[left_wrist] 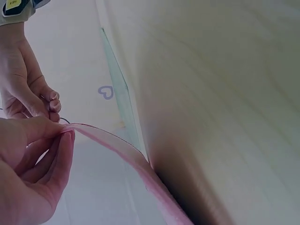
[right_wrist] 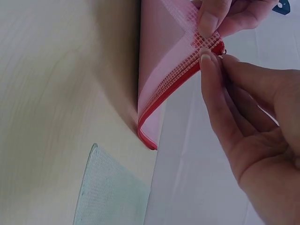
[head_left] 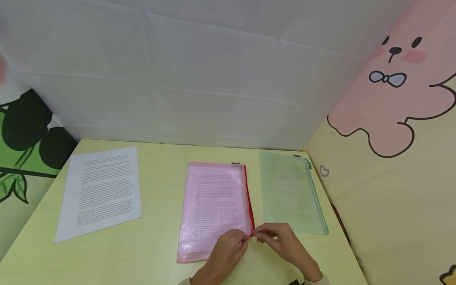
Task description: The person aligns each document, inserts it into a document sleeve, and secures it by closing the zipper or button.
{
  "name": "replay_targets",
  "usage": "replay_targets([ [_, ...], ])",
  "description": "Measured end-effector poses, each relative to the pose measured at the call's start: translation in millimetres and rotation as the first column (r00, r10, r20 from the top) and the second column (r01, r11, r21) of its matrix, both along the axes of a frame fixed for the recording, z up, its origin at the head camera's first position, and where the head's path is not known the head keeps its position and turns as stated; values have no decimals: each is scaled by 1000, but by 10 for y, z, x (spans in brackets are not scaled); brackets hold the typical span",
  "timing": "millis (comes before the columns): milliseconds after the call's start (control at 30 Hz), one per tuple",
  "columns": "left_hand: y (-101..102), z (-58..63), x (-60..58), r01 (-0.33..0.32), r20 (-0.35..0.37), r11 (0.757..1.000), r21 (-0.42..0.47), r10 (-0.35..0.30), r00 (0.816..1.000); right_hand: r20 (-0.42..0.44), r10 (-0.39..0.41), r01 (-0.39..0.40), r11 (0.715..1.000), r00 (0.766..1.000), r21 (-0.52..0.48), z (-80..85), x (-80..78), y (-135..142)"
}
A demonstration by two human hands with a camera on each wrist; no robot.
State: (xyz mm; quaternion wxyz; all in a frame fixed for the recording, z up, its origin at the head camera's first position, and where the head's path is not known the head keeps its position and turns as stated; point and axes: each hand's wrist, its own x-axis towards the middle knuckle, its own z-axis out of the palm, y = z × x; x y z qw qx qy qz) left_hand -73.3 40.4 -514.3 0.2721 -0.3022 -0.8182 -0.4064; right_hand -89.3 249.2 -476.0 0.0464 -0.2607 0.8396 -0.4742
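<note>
A pink mesh zipper pouch (head_left: 216, 202) with a printed sheet inside lies on the table, its red zipper (head_left: 248, 190) running down the right side. My left hand (head_left: 228, 251) pinches the pouch's near right corner between thumb and fingers. Right beside it, my right hand (head_left: 279, 241) pinches the zipper's near end. In the right wrist view that corner is lifted off the table, and the red zipper (right_wrist: 173, 86) curves down from the fingertips of my right hand (right_wrist: 258, 103). The left wrist view shows the raised pouch edge (left_wrist: 117, 143) bending away from my left hand (left_wrist: 35, 159).
A green mesh zipper pouch (head_left: 290, 194) lies to the right, near the table's right edge. A printed paper sheet (head_left: 105, 190) lies at the left. White cloth (head_left: 213, 79) stands behind the table (head_left: 160, 237), and a wall with a pink cartoon bear (head_left: 399, 103) rises at the right.
</note>
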Motion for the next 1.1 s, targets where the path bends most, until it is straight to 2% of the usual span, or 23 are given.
replay_targets([
  [167, 5, -26, -15, -24, -55, 1000, -6, 24, 998, -73, -44, 48, 997, 996, 58, 20, -14, -22],
  [333, -5, -13, -23, -35, -69, 999, -15, 34, 997, -110, -96, 107, 989, 989, 101, 39, -36, -58],
  [500, -12, 19, -13, -40, -70, 999, -12, 39, 997, -148, -109, 126, 985, 983, 114, 26, -57, -82],
  [833, -50, 3, 0, -20, -67, 1000, 5, 21, 998, -118, -155, 169, 978, 981, 121, -38, -113, -118],
  [1100, -77, 23, -2, -28, -83, 999, 17, 30, 996, -254, -153, 187, 976, 955, 115, -148, -200, -148],
])
